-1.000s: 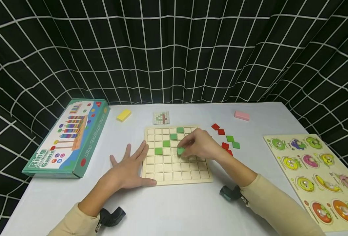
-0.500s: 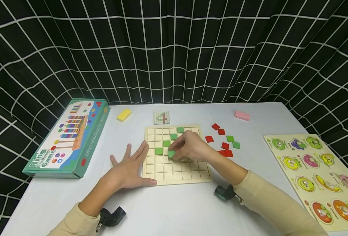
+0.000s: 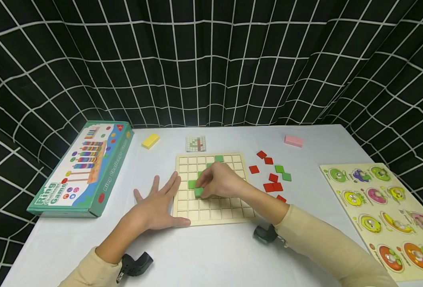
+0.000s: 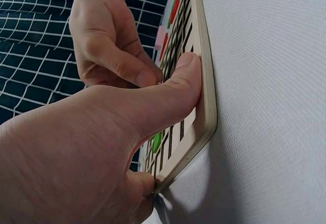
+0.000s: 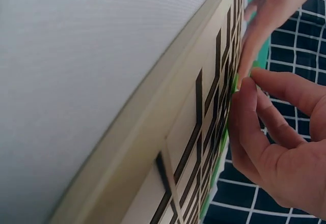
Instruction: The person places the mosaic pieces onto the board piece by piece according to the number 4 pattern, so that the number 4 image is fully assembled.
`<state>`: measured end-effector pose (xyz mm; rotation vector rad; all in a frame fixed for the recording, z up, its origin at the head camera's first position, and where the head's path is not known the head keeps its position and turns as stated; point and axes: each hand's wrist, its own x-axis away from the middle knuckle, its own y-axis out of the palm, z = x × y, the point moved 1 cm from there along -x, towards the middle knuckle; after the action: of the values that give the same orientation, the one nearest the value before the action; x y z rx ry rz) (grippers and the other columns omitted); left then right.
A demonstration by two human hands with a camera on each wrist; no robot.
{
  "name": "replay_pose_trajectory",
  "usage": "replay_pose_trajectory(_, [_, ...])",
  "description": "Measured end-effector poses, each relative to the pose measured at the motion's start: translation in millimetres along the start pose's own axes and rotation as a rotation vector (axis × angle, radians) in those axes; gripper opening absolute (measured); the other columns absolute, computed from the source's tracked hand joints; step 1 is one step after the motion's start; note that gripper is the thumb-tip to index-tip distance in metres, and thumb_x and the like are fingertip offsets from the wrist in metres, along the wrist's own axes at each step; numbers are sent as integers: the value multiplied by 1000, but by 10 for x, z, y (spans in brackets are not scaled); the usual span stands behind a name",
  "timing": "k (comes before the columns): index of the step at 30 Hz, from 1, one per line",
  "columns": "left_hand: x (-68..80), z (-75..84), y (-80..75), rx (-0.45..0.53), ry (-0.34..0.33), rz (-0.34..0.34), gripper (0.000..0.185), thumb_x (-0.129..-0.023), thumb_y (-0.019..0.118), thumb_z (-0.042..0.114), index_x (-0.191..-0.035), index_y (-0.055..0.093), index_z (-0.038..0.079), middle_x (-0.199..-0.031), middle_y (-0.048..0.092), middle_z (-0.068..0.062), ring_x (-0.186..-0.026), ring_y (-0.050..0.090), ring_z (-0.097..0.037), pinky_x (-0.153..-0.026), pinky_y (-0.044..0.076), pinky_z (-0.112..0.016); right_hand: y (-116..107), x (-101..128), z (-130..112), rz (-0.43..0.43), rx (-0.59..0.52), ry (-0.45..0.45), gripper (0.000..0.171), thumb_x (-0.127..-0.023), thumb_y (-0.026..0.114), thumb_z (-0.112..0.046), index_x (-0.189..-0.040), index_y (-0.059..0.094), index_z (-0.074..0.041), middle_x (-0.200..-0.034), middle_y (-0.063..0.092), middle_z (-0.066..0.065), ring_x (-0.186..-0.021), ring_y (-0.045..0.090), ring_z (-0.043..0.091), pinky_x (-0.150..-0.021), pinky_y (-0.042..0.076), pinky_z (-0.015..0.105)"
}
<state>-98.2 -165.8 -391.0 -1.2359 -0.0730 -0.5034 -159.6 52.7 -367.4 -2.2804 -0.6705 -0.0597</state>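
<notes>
A pale wooden grid board [image 3: 215, 222] lies in the middle of the white table. My left hand [image 3: 157, 207] spreads its fingers along the board's left edge, thumb on the near corner, as the left wrist view also shows. Between thumb and fingers, my right hand [image 3: 221, 181] pinches a green square tile [image 3: 198, 193] over the board's left part. Just behind that tile, another green tile [image 3: 191, 184] sits in a cell. The diagonal row of green tiles runs up to a far one [image 3: 219, 158]; the right hand partly covers this row.
Loose red tiles [image 3: 254, 169] and two green tiles [image 3: 279, 169] lie right of the board. Behind it is a small pattern card [image 3: 195, 144]. A yellow block [image 3: 150, 141], a pink block [image 3: 294, 140], a game box [image 3: 82, 171] and a fruit puzzle board [image 3: 376, 215] stand farther out.
My right hand has moved left and a little nearer across the board, carrying the pinched green tile. More red tiles show at the right. The left hand stays in place.
</notes>
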Motion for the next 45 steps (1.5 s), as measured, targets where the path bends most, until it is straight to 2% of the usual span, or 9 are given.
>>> replay_pose_trajectory(31, [-2,-14,4,0,0,-4,128,-78,73,77,-169,9,15,-178,-1,0,-158,0,-54,-97,2,-96,166,-111,-155,-10,101,-36,25,-69,92,0,-89,83,-14,-78,75,-4,-77,63,8,-72,52,21])
replay_pose_trajectory(45, [-8,-12,-4,0,1,-1,128,-77,73,78,-169,9,15,-178,0,0,-158,0,-54,-97,2,-96,195,-125,-155,2,155,-91,27,-68,92,1,-88,82,-14,-79,75,-3,-78,63,9,-72,53,21])
